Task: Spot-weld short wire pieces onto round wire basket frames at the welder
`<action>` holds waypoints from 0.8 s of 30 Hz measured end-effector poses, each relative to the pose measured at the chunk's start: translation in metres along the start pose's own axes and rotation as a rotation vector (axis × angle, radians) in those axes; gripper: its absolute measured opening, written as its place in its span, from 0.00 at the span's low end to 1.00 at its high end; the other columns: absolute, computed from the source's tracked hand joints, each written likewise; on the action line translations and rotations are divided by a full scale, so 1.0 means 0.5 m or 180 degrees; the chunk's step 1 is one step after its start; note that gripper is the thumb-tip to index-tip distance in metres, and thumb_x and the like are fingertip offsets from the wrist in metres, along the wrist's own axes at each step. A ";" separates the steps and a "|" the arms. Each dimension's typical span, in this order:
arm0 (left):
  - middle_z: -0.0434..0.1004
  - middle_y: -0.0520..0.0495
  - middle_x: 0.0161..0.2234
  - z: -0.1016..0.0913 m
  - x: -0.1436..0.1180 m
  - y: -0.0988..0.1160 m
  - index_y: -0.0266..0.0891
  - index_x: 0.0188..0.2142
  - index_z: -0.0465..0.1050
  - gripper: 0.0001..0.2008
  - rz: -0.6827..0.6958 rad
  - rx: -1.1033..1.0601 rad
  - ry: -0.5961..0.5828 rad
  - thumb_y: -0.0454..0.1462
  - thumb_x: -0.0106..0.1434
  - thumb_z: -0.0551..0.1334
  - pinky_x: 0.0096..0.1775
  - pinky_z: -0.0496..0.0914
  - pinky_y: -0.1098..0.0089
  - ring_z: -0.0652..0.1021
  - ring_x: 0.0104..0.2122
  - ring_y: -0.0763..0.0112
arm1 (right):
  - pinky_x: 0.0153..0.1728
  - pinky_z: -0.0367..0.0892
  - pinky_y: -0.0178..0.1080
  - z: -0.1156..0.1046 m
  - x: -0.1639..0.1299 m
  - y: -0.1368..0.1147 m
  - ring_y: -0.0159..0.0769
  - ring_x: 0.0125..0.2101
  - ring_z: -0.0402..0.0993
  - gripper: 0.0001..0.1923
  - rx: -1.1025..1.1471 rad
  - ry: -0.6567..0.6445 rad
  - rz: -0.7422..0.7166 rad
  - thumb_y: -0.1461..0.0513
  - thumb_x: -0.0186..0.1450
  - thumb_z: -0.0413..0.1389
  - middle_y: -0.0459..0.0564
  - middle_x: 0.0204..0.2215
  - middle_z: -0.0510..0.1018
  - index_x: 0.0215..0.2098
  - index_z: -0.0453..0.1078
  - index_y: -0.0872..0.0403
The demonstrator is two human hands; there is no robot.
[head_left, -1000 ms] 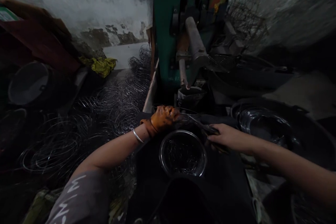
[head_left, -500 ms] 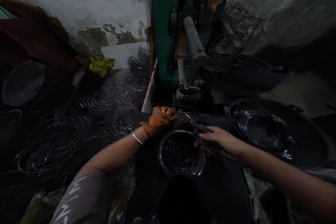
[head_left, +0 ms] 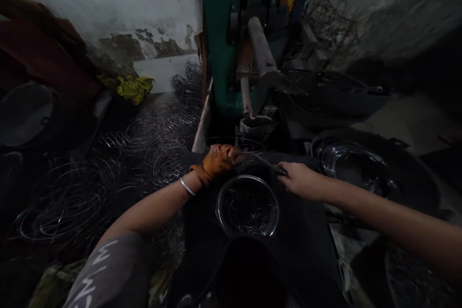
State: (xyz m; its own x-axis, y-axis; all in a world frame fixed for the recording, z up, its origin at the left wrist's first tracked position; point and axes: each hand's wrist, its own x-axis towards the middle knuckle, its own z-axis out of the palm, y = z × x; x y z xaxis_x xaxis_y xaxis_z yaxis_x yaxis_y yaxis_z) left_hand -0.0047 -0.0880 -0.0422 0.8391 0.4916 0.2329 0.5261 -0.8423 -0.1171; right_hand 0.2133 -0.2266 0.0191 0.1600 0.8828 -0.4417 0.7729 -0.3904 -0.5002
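Note:
My left hand (head_left: 221, 160), in an orange glove, is closed around a thin wire ring (head_left: 252, 140), whose loop stands out beyond the fingers. My bare right hand (head_left: 302, 181) grips the handles of a pair of pliers (head_left: 270, 162). Their jaws point left toward the wire beside my gloved fingers; in the dim light I cannot tell whether they touch it. Just below both hands sits a round metal bowl (head_left: 218, 214) on dark cloth over my lap. Small wire pieces (head_left: 250, 219) lie inside the bowl.
A green machine (head_left: 220, 57) with a thick metal arm (head_left: 262, 48) stands straight ahead. Tangled wire rings (head_left: 144, 139) cover the floor at left. On the right is a wide dark pan (head_left: 415, 187) holding a wire coil (head_left: 332, 159). A yellow sack (head_left: 133, 87) lies near the wall.
My right hand has moved up, away from the bowl's rim, and closed more tightly; the plier handles have come together. My left hand stays around the wire ring. The view has shifted slightly.

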 end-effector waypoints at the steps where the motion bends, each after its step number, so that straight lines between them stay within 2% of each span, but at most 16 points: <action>1: 0.76 0.40 0.47 -0.001 0.001 0.000 0.39 0.51 0.73 0.15 0.0050 0.0020 -0.0022 0.42 0.74 0.53 0.44 0.66 0.59 0.74 0.45 0.59 | 0.25 0.62 0.34 0.001 -0.001 -0.003 0.36 0.22 0.71 0.03 0.0162 -0.0064 0.0044 0.67 0.63 0.53 0.51 0.23 0.73 0.32 0.65 0.56; 4: 0.74 0.43 0.52 -0.013 0.000 -0.002 0.44 0.54 0.72 0.15 0.0188 0.0093 -0.0204 0.39 0.74 0.52 0.43 0.65 0.59 0.73 0.48 0.58 | 0.21 0.63 0.34 0.016 -0.009 -0.006 0.34 0.19 0.68 0.04 0.1387 -0.0528 0.0020 0.62 0.62 0.54 0.50 0.22 0.74 0.32 0.64 0.56; 8: 0.73 0.45 0.54 -0.023 -0.006 -0.002 0.48 0.57 0.70 0.16 0.0107 0.0210 -0.0222 0.36 0.74 0.52 0.44 0.64 0.56 0.71 0.50 0.58 | 0.24 0.68 0.34 0.050 -0.025 -0.004 0.35 0.24 0.73 0.21 0.2925 -0.0837 -0.0005 0.53 0.51 0.63 0.56 0.30 0.78 0.36 0.64 0.57; 10: 0.72 0.46 0.55 -0.022 -0.009 -0.002 0.52 0.60 0.68 0.18 0.0076 0.0234 -0.0119 0.36 0.73 0.53 0.45 0.64 0.55 0.71 0.51 0.57 | 0.26 0.70 0.34 0.058 -0.028 -0.002 0.36 0.27 0.74 0.28 0.3402 -0.0913 0.0103 0.51 0.47 0.65 0.57 0.34 0.79 0.40 0.64 0.57; 12: 0.72 0.47 0.55 -0.021 -0.009 -0.003 0.54 0.61 0.66 0.20 0.0029 0.0249 -0.0057 0.36 0.73 0.53 0.45 0.65 0.55 0.71 0.51 0.57 | 0.27 0.70 0.35 0.057 -0.025 0.001 0.36 0.29 0.75 0.28 0.3547 -0.1033 0.0075 0.51 0.49 0.64 0.58 0.37 0.79 0.42 0.63 0.57; 14: 0.72 0.47 0.56 -0.021 -0.007 -0.004 0.51 0.60 0.68 0.19 0.0028 0.0220 -0.0131 0.36 0.74 0.51 0.46 0.65 0.55 0.71 0.51 0.58 | 0.24 0.69 0.34 0.049 -0.018 0.004 0.35 0.26 0.73 0.19 0.3116 -0.0988 -0.0009 0.55 0.56 0.60 0.56 0.34 0.79 0.40 0.63 0.57; 17: 0.75 0.46 0.52 -0.024 -0.001 -0.004 0.45 0.55 0.73 0.16 0.0043 0.0055 -0.0308 0.38 0.75 0.51 0.46 0.65 0.58 0.72 0.50 0.59 | 0.21 0.64 0.35 0.032 -0.005 0.009 0.33 0.18 0.67 0.03 0.1639 -0.0623 0.0019 0.64 0.65 0.51 0.50 0.25 0.75 0.36 0.63 0.57; 18: 0.76 0.45 0.50 -0.024 0.001 -0.002 0.44 0.53 0.74 0.15 -0.0021 -0.0011 -0.0344 0.39 0.75 0.51 0.46 0.66 0.58 0.73 0.49 0.60 | 0.22 0.64 0.36 0.027 -0.001 0.011 0.34 0.19 0.68 0.03 0.1078 -0.0455 -0.0006 0.66 0.66 0.49 0.51 0.25 0.74 0.36 0.63 0.57; 21: 0.76 0.44 0.48 -0.023 0.006 0.003 0.42 0.52 0.74 0.15 -0.0153 -0.0119 -0.0400 0.40 0.75 0.51 0.45 0.66 0.60 0.74 0.47 0.61 | 0.36 0.67 0.39 0.017 0.009 0.014 0.44 0.35 0.77 0.05 -0.0276 0.0030 -0.0242 0.69 0.68 0.50 0.59 0.35 0.78 0.41 0.67 0.59; 23: 0.75 0.44 0.51 -0.021 0.007 0.005 0.44 0.54 0.73 0.15 -0.0045 -0.0086 -0.0389 0.38 0.75 0.50 0.45 0.65 0.59 0.73 0.48 0.60 | 0.43 0.66 0.40 0.016 0.012 0.014 0.49 0.44 0.76 0.08 -0.0707 0.0243 -0.0353 0.70 0.67 0.52 0.62 0.40 0.77 0.45 0.67 0.61; 24: 0.75 0.44 0.51 -0.019 0.006 0.005 0.44 0.54 0.72 0.16 0.0006 -0.0052 -0.0369 0.38 0.75 0.50 0.45 0.65 0.60 0.73 0.48 0.61 | 0.43 0.66 0.40 0.017 0.012 0.013 0.49 0.45 0.76 0.09 -0.0729 0.0294 -0.0345 0.70 0.67 0.52 0.63 0.41 0.77 0.46 0.67 0.61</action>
State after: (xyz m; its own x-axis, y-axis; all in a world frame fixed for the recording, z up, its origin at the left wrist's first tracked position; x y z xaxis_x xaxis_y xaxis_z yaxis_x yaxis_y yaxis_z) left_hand -0.0021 -0.0908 -0.0324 0.8509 0.5116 0.1194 0.5230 -0.8463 -0.1013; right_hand 0.2140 -0.2261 0.0070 0.1160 0.9404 -0.3195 0.9057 -0.2322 -0.3547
